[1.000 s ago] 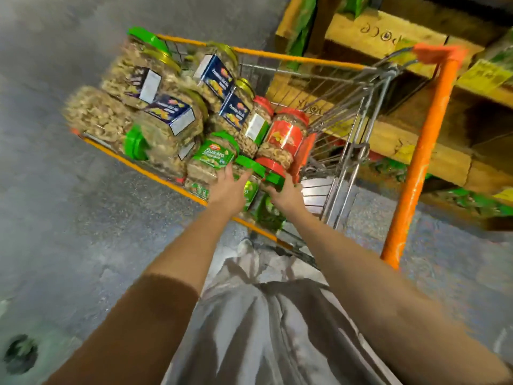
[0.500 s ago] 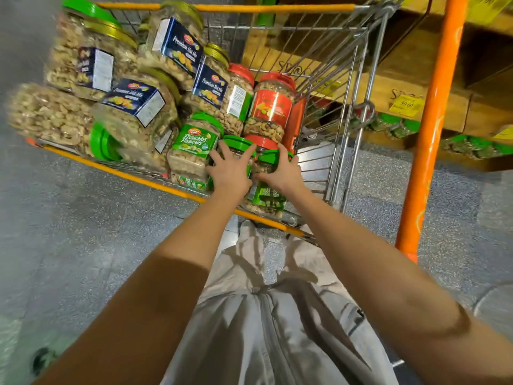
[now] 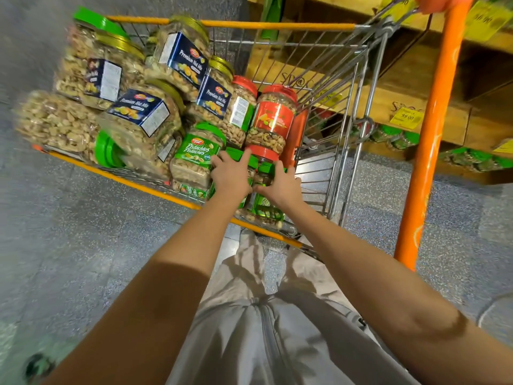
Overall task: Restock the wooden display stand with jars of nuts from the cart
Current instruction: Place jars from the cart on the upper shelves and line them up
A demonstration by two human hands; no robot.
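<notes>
A: Step in hand?

B: Picking from the cart; nothing has been carried to the stand yet, by my reading. Both hands are down in its near corner. The left hand lies with fingers spread across green lids. The right hand curls its fingers over the far side of a green-lidded jar, thumb on the near side. That jar stands upright between the two hands, touching both.

A: Next move?

B: Probably a straight lift. The jar is wedged among its neighbours and close to the wire wall, so it needs a firm two-handed hold, then a turn right to the wooden display stand, where green-lidded jars already sit low on a shelf.

A: Writing?

B: The pistachio jar just beside the left hand reads "Pistachios / Pistaches". Blue labels on the gold-lidded jars read "Premium Nut Mix". The red-label jar has print too blurred to read. The yellow price tag shows "99.00". The held jar's label begins "Pi"; the rest is covered. Stamped letters on the wood are illegible.
</notes>
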